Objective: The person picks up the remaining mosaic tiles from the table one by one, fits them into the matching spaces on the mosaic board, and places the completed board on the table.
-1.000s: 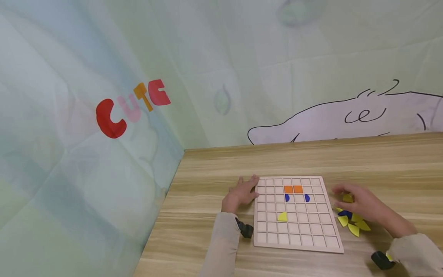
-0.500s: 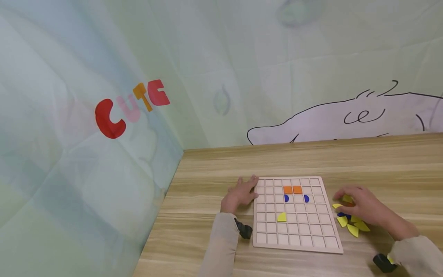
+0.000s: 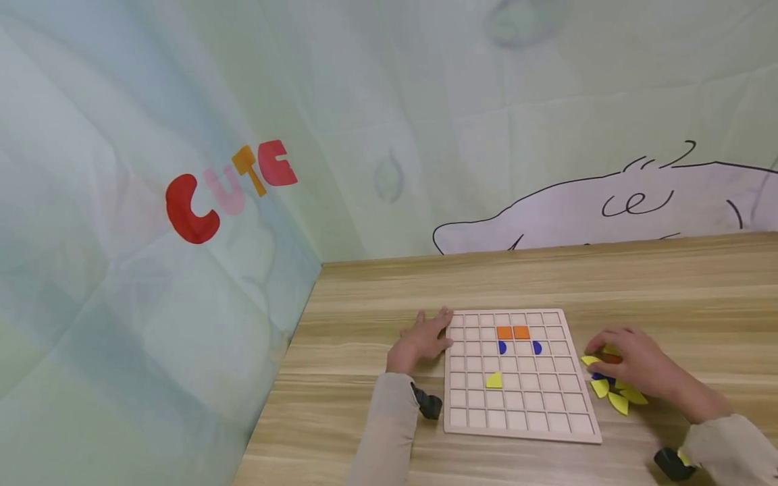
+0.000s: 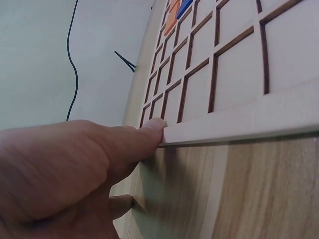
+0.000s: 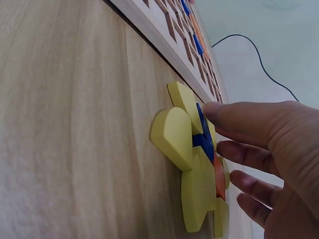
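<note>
A square wooden grid board [image 3: 515,401] lies on the table. On it sit two orange squares [image 3: 512,333], two blue half-round pieces [image 3: 537,347] and a yellow quarter-round piece [image 3: 495,381]. My left hand [image 3: 419,344] rests at the board's left edge, fingers spread; in the left wrist view its thumb [image 4: 152,127] touches the corner. My right hand [image 3: 635,358] is over a loose pile right of the board, thumb and fingers bent down around it. Yellow pieces [image 5: 197,189], a blue piece [image 5: 203,142] and an orange piece [image 5: 219,177] show there, partly hidden by the hand.
The wood-grain table [image 3: 371,290] runs back to a printed cloth wall [image 3: 389,175]. Another cloth wall with coloured letters [image 3: 194,212] stands at the left. Black wrist devices [image 3: 673,464] are strapped at both sleeves.
My right hand has lowered onto the pile, its index finger coming down nearer the thumb. A yellow piece by the thumb shows more and has shifted slightly left. The left hand stays put.
</note>
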### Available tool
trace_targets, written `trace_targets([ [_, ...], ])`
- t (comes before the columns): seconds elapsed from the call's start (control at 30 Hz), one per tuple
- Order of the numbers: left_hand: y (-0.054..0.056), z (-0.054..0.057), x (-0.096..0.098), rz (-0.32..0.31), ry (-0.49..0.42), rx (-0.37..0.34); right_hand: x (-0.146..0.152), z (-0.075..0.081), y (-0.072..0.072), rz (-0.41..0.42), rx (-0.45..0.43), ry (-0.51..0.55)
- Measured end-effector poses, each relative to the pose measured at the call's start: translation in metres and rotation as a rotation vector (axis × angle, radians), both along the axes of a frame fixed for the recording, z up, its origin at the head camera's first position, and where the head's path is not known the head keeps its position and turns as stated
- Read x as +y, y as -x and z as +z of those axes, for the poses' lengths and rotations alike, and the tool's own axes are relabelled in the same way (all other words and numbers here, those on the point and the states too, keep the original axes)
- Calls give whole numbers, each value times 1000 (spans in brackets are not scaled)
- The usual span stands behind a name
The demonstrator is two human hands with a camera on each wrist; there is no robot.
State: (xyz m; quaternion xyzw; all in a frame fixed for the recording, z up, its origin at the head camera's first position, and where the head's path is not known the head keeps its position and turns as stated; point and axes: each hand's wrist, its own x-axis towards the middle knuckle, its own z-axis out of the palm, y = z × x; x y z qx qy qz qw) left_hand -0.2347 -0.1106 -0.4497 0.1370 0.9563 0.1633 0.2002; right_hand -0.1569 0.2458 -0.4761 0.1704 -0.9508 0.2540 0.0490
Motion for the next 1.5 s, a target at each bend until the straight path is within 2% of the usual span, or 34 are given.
trace_targets([
  [0.6,-3,4,-1,-2,-22,-12,-3,-2,-1,-44,-11,-45],
  [0.9,-2,3,-1,-6,-17,-4,-7,-3,-2,-68,13,-19],
  [1.13,-1,3,-1,-22,13,-1,-11,-3,-2,-109,4,61],
  [1.4,-1,2,-2,-21,-4,-11,-23,-1,1,-126,141,101],
  [1.5,-1,2,-2,-24,2,-6,-29,-1,1,-130,141,128],
])
